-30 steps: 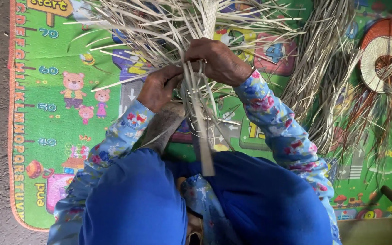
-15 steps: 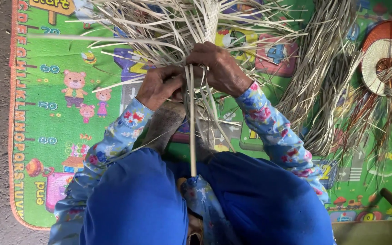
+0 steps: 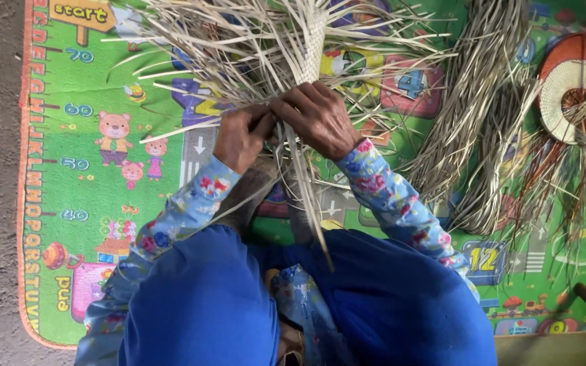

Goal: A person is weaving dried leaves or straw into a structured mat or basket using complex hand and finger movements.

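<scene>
Head view, one person seated, blue trousers and floral blue sleeves. Left hand (image 3: 241, 137): fingers curled shut, pinching pale straw strips (image 3: 304, 183) at the working edge of a woven straw band (image 3: 315, 37). Right hand (image 3: 317, 116): at 3 o'clock of the left, touching it, fingers closed over the same strips. Woven band: runs from the hands toward 12 o'clock, loose unwoven strands fanning out on both sides; several long strips hang from the hands toward 6 o'clock, over the lap. Beneath: green play mat (image 3: 83, 169) with cartoon bears and an orange border. At 3 o'clock of the hands, well apart: loose straw bundle (image 3: 473, 115). Further toward 3 o'clock: coiled round basket base (image 3: 574, 88), orange and cream, strands trailing down.
</scene>
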